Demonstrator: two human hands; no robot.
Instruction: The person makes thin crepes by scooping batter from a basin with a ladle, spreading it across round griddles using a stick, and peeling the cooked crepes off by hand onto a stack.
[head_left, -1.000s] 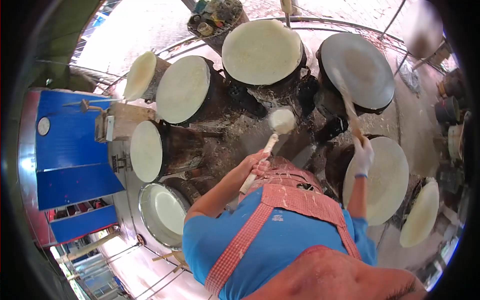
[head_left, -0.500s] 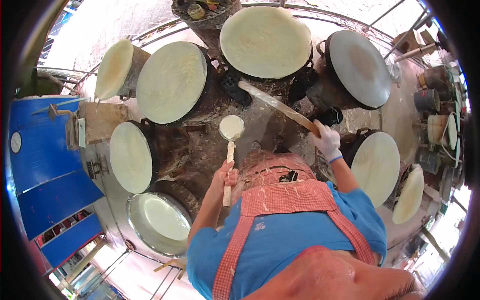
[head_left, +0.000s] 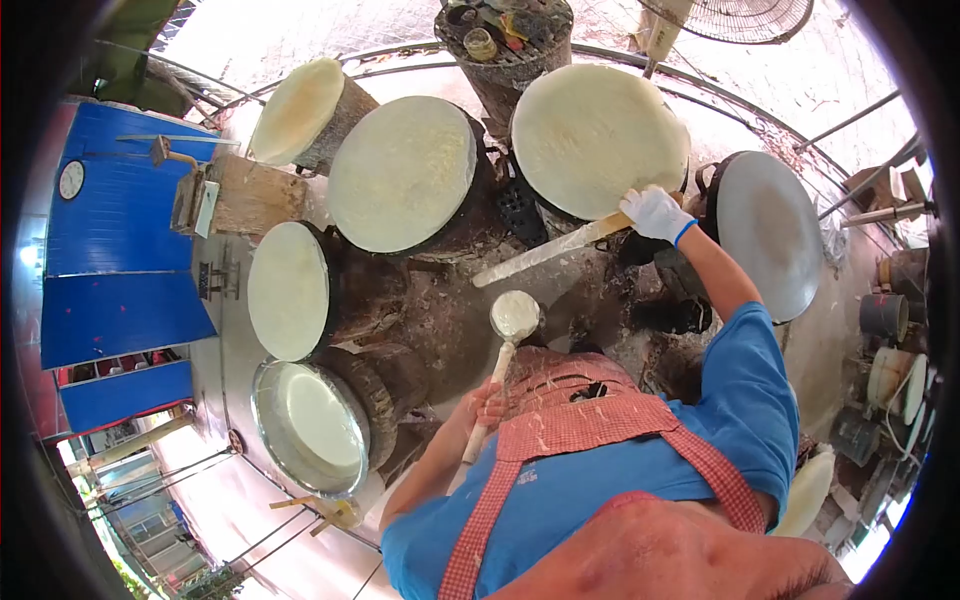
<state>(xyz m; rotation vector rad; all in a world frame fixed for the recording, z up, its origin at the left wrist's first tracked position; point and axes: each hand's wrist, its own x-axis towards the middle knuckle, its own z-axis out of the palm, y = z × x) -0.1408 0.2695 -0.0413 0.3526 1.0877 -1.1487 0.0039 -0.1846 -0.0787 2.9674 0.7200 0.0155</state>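
Note:
My left hand (head_left: 487,405) is wrapped round the wooden handle of a ladle (head_left: 516,315), its bowl coated with pale batter, in front of my checked apron. In a white glove, my right hand (head_left: 657,216) grips one end of a long flat wooden paddle (head_left: 540,254), whose pale-smeared blade slants down to the left. That hand is at the lower right edge of a round griddle (head_left: 600,135) covered by a thin pale sheet. Whether the paddle touches this griddle I cannot tell. To the right stands a bare grey griddle (head_left: 770,235).
More sheet-covered griddles stand leftward: a large one (head_left: 402,175), a smaller one (head_left: 288,290) and a far one (head_left: 297,110). At lower left is a metal basin (head_left: 262,425) of pale batter. A drum (head_left: 510,75) bearing a jar stands behind; a fan (head_left: 750,15) is at the top.
My right hand has moved up and forward to the middle griddle, and the paddle's free end now points down-left instead of up-left. My left hand still holds the ladle. The view has shifted.

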